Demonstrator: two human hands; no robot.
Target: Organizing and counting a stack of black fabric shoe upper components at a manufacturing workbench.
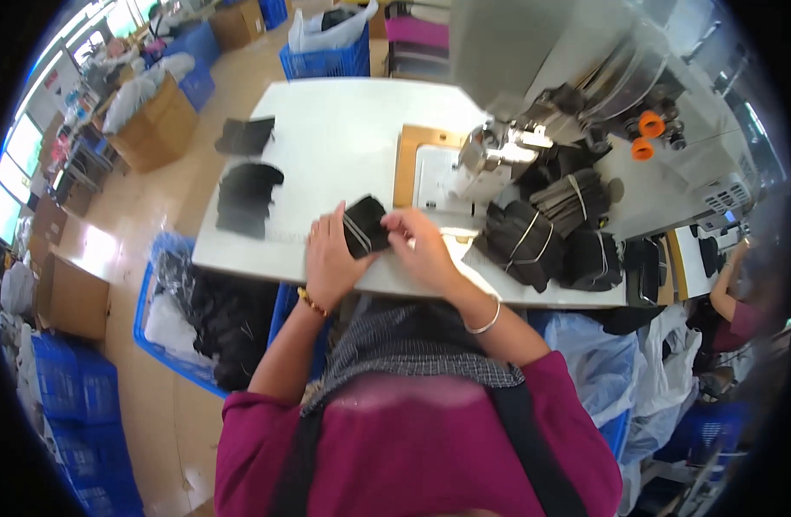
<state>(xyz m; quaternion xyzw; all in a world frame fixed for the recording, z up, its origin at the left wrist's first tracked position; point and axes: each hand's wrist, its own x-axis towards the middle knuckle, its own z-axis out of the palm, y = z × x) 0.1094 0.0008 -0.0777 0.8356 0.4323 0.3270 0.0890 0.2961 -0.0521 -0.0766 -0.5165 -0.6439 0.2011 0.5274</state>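
My left hand (329, 258) and my right hand (419, 248) both hold a small bundle of black fabric pieces (366, 224) with a pale band around it, just above the near edge of the white table (343, 129). The left hand grips its left side, the right hand pinches its right edge. To the right lie several banded bundles of black pieces (533, 237). A sewing machine (533, 121) stands behind them.
Two stacks of black pieces (244, 194) lie at the table's left. A blue crate (184, 319) with dark fabric sits on the floor at my left. Cardboard boxes (154, 125) and more blue crates stand around. Another person's arm (727, 289) shows at the right.
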